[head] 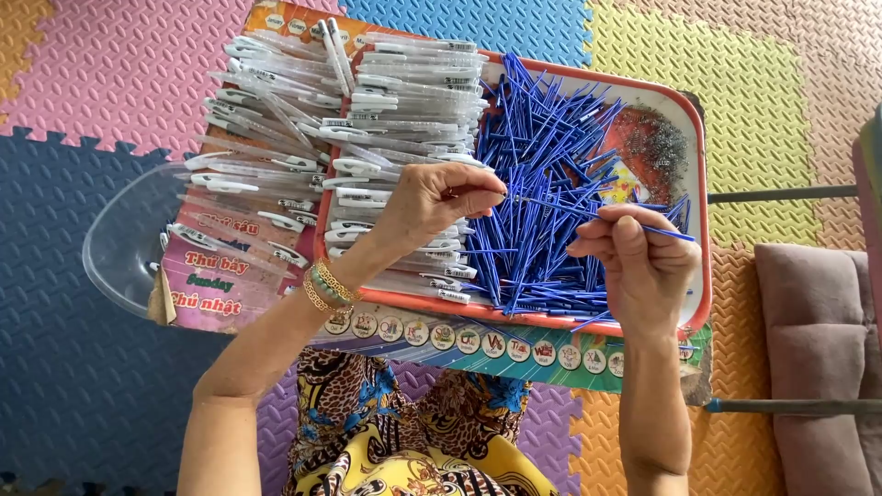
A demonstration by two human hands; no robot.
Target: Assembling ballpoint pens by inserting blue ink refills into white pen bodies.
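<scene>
At far left a clear plastic tub lies on the foam floor mat, half under a printed cardboard sheet. Over that sheet and into the red-rimmed tray spreads a heap of clear pen barrels, most lying roughly crosswise.

The left hand — bangles at the wrist — hovers over the tray's middle with thumb and forefinger pinched shut on something small (a spring or tip, too fine to tell) at about the near end of a blue refill. That refill runs nearly level, left to right, its long axis pointing from the left fingertips toward the right hand, which grips its far end in closed fingers, the tip poking out past them to the right. So the refill spans the gap between the two hands, each at one end; neither is clearly nearer.

Below them lies a dense pile of blue refills, and at the tray's right corner a scatter of tiny metal bits.

Further right, a grey cushion sits by metal bars.
</scene>
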